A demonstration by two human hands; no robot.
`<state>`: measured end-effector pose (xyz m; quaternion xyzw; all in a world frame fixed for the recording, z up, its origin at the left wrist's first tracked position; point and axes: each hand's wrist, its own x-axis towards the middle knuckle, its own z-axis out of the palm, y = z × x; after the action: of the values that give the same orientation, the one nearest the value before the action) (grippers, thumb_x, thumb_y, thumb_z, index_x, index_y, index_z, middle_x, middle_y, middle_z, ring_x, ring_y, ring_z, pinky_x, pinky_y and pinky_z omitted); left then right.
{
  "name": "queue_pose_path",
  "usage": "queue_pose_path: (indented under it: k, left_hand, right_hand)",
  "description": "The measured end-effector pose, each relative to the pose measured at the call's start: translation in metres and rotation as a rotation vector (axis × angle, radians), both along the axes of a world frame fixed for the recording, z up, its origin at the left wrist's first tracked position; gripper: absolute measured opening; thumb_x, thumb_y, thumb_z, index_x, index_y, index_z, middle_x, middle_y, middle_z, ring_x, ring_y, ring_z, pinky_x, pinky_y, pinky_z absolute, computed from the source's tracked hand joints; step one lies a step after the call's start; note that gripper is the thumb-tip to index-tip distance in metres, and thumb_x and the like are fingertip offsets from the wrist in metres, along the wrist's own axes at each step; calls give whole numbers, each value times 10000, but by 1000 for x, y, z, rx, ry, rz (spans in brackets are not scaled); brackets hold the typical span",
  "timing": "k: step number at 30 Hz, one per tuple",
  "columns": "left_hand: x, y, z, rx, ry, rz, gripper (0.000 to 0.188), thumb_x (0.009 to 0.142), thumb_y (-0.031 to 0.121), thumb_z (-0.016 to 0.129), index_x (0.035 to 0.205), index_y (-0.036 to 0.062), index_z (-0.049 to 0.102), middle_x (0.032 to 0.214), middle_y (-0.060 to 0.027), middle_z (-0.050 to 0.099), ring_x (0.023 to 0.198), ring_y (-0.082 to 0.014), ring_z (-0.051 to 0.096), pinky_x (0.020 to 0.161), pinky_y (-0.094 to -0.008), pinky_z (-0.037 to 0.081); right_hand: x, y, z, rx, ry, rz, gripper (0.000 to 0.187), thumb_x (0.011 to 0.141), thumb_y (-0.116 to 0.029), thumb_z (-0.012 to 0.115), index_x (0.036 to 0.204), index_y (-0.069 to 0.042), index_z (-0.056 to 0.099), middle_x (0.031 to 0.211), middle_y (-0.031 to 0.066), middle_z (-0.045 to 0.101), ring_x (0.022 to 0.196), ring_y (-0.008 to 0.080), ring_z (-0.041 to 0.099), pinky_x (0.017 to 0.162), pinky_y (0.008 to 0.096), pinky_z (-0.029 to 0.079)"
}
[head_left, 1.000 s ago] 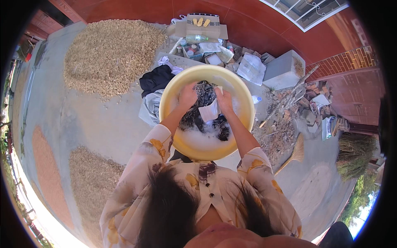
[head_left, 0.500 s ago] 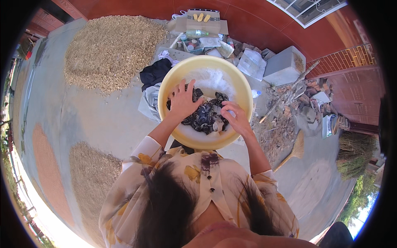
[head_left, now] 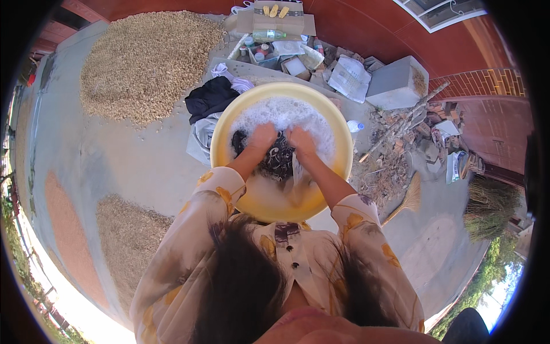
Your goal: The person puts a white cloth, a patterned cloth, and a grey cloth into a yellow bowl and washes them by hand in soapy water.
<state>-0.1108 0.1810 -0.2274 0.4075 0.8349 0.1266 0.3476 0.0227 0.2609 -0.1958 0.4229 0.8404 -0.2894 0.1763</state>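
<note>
A yellow basin [head_left: 224, 123] in front of me holds sudsy water with white foam [head_left: 298, 109]. A dark patterned cloth garment [head_left: 278, 159] lies bunched in it, with a pale piece of fabric along its right side. My left hand [head_left: 263, 136] is closed on the upper left part of the garment, slightly blurred. Close beside it, my right hand [head_left: 301, 140] grips the garment's upper right part, its fingers curled. Part of the garment is under the cloudy water.
Left of the basin lie black clothes [head_left: 212, 98] and a grey garment [head_left: 203, 135]. A bottle [head_left: 355, 125] stands close to its right rim. Behind are a cardboard box [head_left: 281, 23], a grey block [head_left: 398, 83] and rubble. A broom [head_left: 411, 195] lies at right; a grain pile [head_left: 146, 63] spreads at far left.
Both hands have moved closer together and changed from spread or loosely bent fingers to closed on the garment. Foam now spreads wider across the far side of the basin.
</note>
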Motion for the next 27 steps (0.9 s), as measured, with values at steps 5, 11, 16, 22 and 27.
queue_pose_path:
  k: [5, 11, 16, 22, 27]
  left_hand:
    - [0, 8, -60, 230, 169, 14, 287, 911, 217, 513, 1046, 23, 676, 1039, -281, 656, 981, -425, 636, 894, -482, 485]
    - [-6, 6, 2, 453, 86, 126, 386, 969, 339, 502, 1004, 12, 703, 991, -246, 686, 945, -376, 654, 893, -431, 489]
    - [-19, -26, 86, 965, -397, 504, 365, 962, 338, 611, 1042, -9, 696, 917, -58, 705, 846, -145, 621, 822, -301, 479]
    - [-21, -96, 106, 823, -515, 465, 278, 926, 203, 630, 1098, -14, 649, 900, -40, 651, 806, -115, 568, 765, -268, 466]
    - [-7, -125, 115, 638, 55, 47, 489, 811, 147, 647, 1277, 76, 515, 1223, -171, 532, 1108, -289, 530, 890, -416, 466]
  right_hand:
    - [23, -8, -119, -197, 852, -477, 222, 898, -210, 538, 1024, -112, 692, 1085, 195, 654, 1051, 366, 615, 855, 449, 519]
    - [3, 13, -19, 147, 307, -378, 366, 908, -369, 607, 994, -34, 725, 1007, 119, 709, 990, 259, 639, 855, 395, 507]
    - [44, 11, 16, -214, 1037, -921, 434, 914, -404, 618, 1028, -2, 734, 924, 51, 699, 863, 145, 599, 837, 298, 457]
    - [95, -11, 69, -365, 1269, -1160, 340, 908, -334, 653, 921, -4, 734, 892, 11, 675, 835, 135, 584, 791, 305, 457]
    - [120, -30, 89, 69, 724, -449, 235, 868, -252, 647, 1011, -71, 691, 1003, 106, 668, 912, 251, 612, 819, 350, 459]
